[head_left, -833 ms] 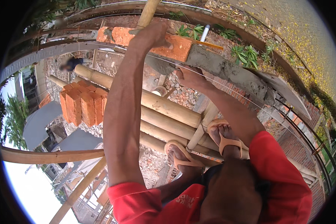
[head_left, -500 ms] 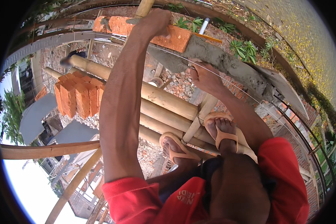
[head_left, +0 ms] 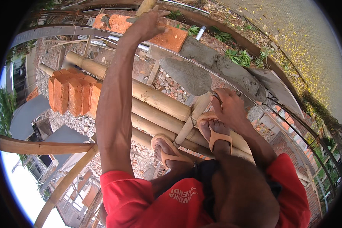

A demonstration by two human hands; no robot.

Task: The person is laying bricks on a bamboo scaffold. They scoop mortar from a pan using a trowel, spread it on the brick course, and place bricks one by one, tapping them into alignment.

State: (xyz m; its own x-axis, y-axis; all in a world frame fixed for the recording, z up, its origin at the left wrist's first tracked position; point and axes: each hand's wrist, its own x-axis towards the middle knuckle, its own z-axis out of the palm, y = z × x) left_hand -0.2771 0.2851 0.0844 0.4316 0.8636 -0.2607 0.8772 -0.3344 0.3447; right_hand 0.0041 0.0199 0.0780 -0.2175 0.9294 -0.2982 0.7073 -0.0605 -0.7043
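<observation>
My left hand [head_left: 149, 26] is over the row of orange bricks at the top, its fingers spread and not wrapped round anything. Beneath and beside it lies an orange brick [head_left: 171, 38], at the end of the row where the mortar starts. My right hand [head_left: 231, 108] is closed on the handle of a trowel, mostly hidden by the fingers. The trowel's blade [head_left: 186, 76], coated in grey mortar, points up and left, below the wall's edge. Wet grey mortar [head_left: 224, 62] covers the wall top to the right of the brick. A thin string line [head_left: 212, 72] runs along the wall.
Bamboo poles [head_left: 161, 99] lie under my sandalled feet. A stack of orange bricks [head_left: 72, 93] stands on them at the left. A flat board [head_left: 279, 85] sits beside the mortar at the right. A white pipe [head_left: 200, 33] rises behind the wall, among green plants [head_left: 237, 57]. Rubble lies below.
My left hand has loosened from the brick, and its fingers have spread. My right hand has drawn the trowel down toward me, away from the mortar, with the blade now turned more into view.
</observation>
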